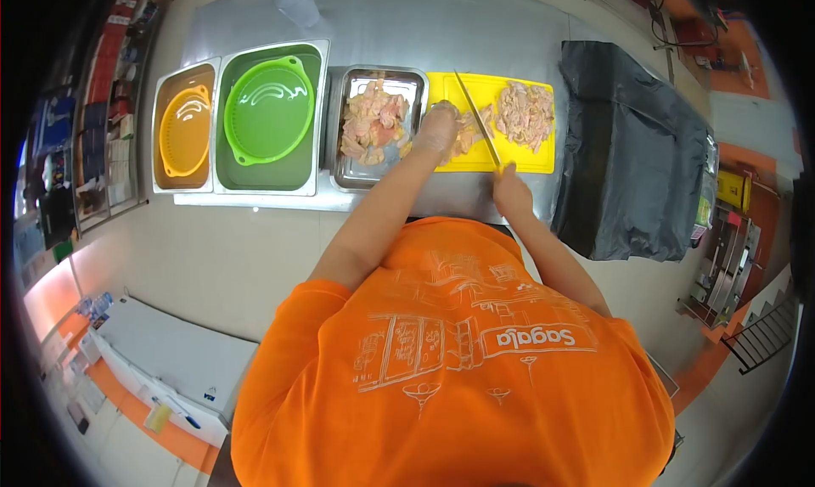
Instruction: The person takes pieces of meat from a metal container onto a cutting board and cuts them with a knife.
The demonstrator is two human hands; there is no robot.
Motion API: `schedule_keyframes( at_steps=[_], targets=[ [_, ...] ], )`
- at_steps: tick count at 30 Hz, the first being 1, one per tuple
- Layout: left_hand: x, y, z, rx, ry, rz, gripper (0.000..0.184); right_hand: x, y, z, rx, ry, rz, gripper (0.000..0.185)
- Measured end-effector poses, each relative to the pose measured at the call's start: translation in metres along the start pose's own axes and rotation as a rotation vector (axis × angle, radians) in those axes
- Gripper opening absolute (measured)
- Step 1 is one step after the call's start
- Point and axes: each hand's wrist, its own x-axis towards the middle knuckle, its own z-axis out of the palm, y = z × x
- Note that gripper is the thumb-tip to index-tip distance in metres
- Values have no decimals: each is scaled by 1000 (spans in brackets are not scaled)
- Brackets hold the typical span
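My right hand (512, 193) is closed round the yellow handle of a long kitchen knife (477, 116). Its blade slants up and left across a yellow cutting board (542, 160). In a clear glove, my left hand (440, 128) lies at the board's left side, fingers bent onto raw meat strips (464, 136), which look like chicken; its fingertips are partly hidden. A heap of cut raw meat (525, 113) sits on the board right of the blade. Left of my gloved hand, a metal tray (348, 173) holds larger raw meat pieces (373, 122).
Farther left, two steel pans stand side by side: one with a green basket (270, 109) in liquid, one with an orange basket (185, 130). Black plastic sheeting (628, 156) covers something right of the board. A clear plastic item (299, 8) lies at the steel table's far edge.
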Motion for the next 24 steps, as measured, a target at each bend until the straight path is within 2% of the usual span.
schedule_keyframes(
  at_steps=[2, 9, 11, 12, 15, 17, 19, 22, 24],
  targets=[
    [-5, 6, -7, -6, -23, 3, 16, -30, 15, -2, -13, -100, 66, 42],
    [-2, 18, -6, -90, -67, -209, 19, 33, -7, -1, 54, 45, -79, 42],
    [-7, 3, 7, -5, 34, -107, 21, 35, -10, -5, 100, 66, -81, 40],
    [-1, 0, 7, 38, 81, -40, 24, 26, 2, -1, 147, 40, -66, 39],
    [0, 21, -16, 71, -42, -176, 27, -37, 71, 6, 229, -62, -63, 39],
    [14, 19, -23, 63, -51, -308, 32, -76, 125, 6, 144, -172, -51, 38],
    [32, -3, -8, -18, -39, -444, 37, -110, 169, -13, 157, -142, -82, 35],
    [52, 33, 0, 138, -12, -200, 40, -133, 203, -32, 272, -7, -42, 32],
    [59, 70, 7, 277, -145, -228, 44, -131, 203, -40, 350, 27, -19, 31]
  ],
)
